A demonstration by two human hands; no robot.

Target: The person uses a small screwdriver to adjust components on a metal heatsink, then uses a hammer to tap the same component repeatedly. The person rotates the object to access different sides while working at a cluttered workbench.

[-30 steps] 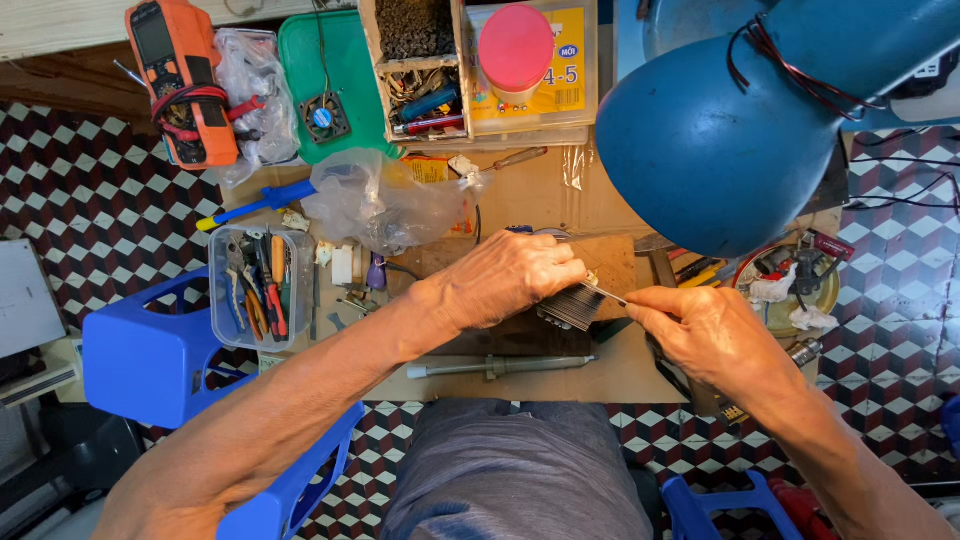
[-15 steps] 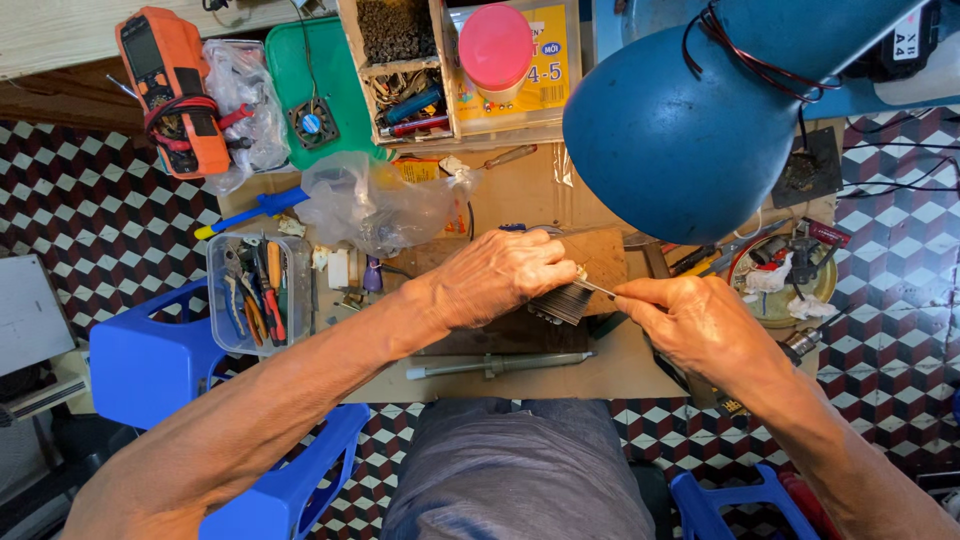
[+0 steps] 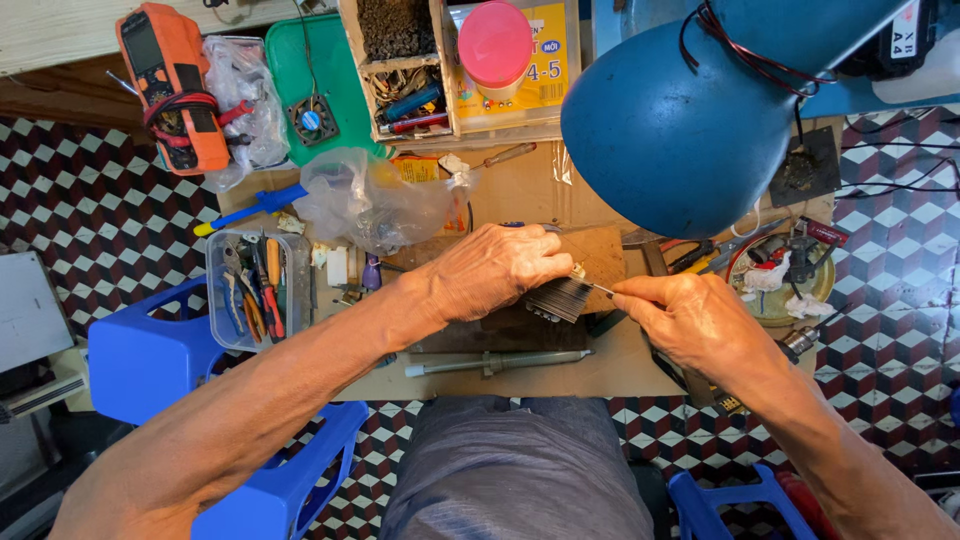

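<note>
Blue lamp shade (image 3: 690,120), orange multimeter (image 3: 175,85), green tray (image 3: 295,60), pink lid (image 3: 495,42), black-white-red cube-patterned floor (image 3: 80,210).

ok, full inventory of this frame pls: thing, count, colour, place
finned metal block: 1, dark grey, bench centre, under left hand
thin tool: 1, metal, in right hand, tip at the block
lamp shade: 1, blue, upper right
multimeter: 1, orange, top left
tray: 1, green, top, small fan on it
lid: 1, pink, top centre
plastic bag: 1, clear, left of centre
tool tub: 1, clear, pliers inside, left
metal rod: 1, grey, bench front edge
stool: 1, blue, lower left
left hand: on the block
right hand: pinching the thin tool
</note>
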